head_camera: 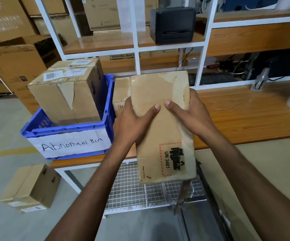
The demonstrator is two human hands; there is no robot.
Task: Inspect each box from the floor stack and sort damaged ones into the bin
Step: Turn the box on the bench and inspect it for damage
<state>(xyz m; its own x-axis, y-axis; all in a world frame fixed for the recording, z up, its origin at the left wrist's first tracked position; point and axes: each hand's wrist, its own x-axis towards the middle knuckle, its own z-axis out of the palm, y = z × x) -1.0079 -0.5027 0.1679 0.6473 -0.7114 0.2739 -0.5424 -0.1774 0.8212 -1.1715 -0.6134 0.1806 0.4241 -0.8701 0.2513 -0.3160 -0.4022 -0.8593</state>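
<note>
Box (158, 87) clamped between my left hand (132, 124) and right hand (192, 115), thumbs on top.
Probably light, stiff; hold side edges.

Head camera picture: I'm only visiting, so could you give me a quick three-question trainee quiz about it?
1. True or false: the left hand and the right hand both grip the box marked UN 3481.
2. The label on the blue bin reads: A) Abnormal Bin B) Returns C) Recycling
3. How many boxes sit in the blue bin?
Key: 1 true; 2 A; 3 one, the torn box.
</note>
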